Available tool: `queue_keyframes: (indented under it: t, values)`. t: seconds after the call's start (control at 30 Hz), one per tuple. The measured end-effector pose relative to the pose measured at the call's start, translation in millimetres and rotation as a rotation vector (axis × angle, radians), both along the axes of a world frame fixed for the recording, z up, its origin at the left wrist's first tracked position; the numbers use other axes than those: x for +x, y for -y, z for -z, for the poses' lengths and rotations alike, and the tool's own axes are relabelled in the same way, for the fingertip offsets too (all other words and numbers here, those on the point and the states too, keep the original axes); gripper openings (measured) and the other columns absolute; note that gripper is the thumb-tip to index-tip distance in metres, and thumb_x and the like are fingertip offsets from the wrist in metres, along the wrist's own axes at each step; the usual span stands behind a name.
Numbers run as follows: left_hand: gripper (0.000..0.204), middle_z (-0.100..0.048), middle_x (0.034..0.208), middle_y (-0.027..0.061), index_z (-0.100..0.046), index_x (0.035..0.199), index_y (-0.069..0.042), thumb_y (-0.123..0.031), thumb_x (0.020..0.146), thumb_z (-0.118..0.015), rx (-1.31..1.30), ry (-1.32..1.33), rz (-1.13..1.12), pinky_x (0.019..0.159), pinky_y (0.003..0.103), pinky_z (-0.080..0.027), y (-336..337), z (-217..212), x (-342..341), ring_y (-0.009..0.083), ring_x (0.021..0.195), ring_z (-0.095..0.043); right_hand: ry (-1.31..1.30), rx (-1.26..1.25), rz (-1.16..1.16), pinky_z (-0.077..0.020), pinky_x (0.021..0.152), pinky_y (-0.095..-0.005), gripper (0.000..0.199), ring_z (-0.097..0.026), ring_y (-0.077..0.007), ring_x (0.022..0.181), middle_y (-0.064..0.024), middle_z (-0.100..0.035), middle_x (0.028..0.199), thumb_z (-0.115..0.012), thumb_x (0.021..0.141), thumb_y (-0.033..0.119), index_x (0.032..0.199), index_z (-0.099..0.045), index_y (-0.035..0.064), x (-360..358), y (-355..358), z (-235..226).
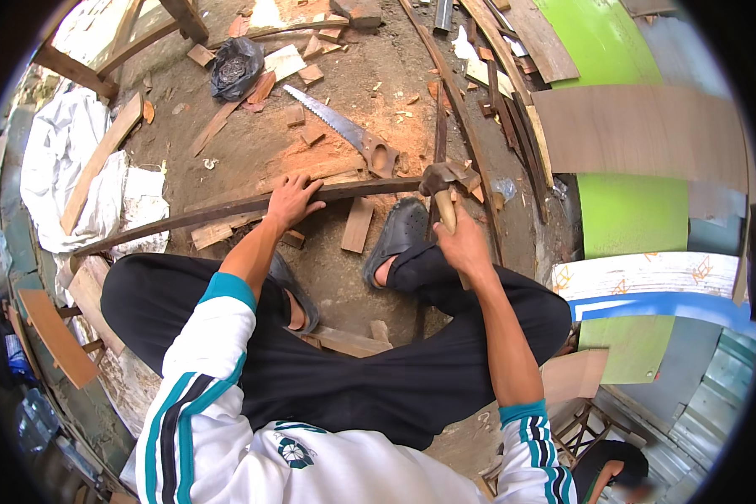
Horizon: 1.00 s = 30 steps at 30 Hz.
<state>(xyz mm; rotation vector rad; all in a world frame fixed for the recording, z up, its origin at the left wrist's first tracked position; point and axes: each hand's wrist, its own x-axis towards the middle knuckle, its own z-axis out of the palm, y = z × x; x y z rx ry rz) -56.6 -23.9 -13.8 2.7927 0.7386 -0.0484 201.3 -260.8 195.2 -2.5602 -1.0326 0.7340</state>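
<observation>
A long, thin, curved dark wooden strip (185,217) runs across the dirt ground in front of my feet. My left hand (291,202) presses flat on it near its middle, fingers spread. My right hand (462,244) grips the pale wooden handle of a hammer (439,186), whose dark metal head sits right at the strip's right end. My right foot in a black clog (397,235) rests just below the strip, and my left foot (294,294) is beside it.
A handsaw (344,130) lies on the ground beyond the strip among wood offcuts. A black plastic bag (235,65) lies farther back. Long boards (512,50) and green sheet panels (613,210) lie at the right, white sheeting (59,160) at the left.
</observation>
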Motion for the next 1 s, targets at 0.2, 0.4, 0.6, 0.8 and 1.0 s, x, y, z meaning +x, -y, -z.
queue_keyframes:
  t: [0.2,0.4,0.6,0.8,1.0]
  values:
    - [0.069,-0.047,0.154,0.0095,-0.051,0.145,-0.014,-0.061,0.095,-0.055,-0.194,-0.051,-0.076,0.117,0.043,-0.036,-19,12,-21,0.0287,0.144,-0.040,-0.128,-0.188,-0.001,-0.0518,0.082,-0.0574,0.038,-0.068,-0.0502,0.090,-0.0327,-0.069,0.095,-0.058,0.096,0.033,0.114,-0.054,-0.0008,-59,-56,9]
    - [0.068,-0.050,0.152,0.0029,-0.052,0.145,-0.016,-0.057,0.091,-0.063,-0.157,0.008,-0.068,0.105,0.039,-0.048,-9,21,-30,0.0239,0.139,-0.048,-0.166,-0.121,-0.076,-0.0512,0.082,-0.0563,0.040,-0.067,-0.0483,0.091,-0.0287,-0.069,0.100,-0.057,0.096,0.032,0.121,-0.056,0.0011,-108,-85,61]
    - [0.071,-0.054,0.148,0.0017,-0.053,0.144,-0.017,-0.037,0.080,-0.077,-0.082,0.147,-0.180,0.104,0.038,-0.046,9,29,-36,0.0199,0.135,-0.052,-0.041,-0.032,-0.144,-0.0549,0.068,-0.0538,0.051,-0.068,-0.0451,0.082,-0.0251,-0.062,0.094,-0.060,0.097,0.026,0.140,-0.050,0.0024,-147,-78,95]
    - [0.070,-0.057,0.143,0.0007,-0.052,0.144,-0.020,-0.039,0.081,-0.076,0.028,0.159,-0.182,0.101,0.039,-0.044,19,30,-35,0.0203,0.127,-0.056,-0.004,-0.053,-0.056,-0.0542,0.068,-0.0537,0.049,-0.067,-0.0439,0.085,-0.0243,-0.061,0.099,-0.056,0.100,0.026,0.144,-0.048,0.0075,-143,-65,111]
    - [0.069,-0.060,0.135,-0.0002,-0.054,0.143,-0.020,-0.044,0.083,-0.074,0.047,0.126,-0.179,0.096,0.040,-0.044,21,25,-34,0.0208,0.120,-0.057,0.073,0.015,-0.104,-0.0548,0.065,-0.0491,0.049,-0.067,-0.0406,0.082,-0.0221,-0.061,0.097,-0.057,0.099,0.024,0.145,-0.049,0.0089,-143,-57,111]
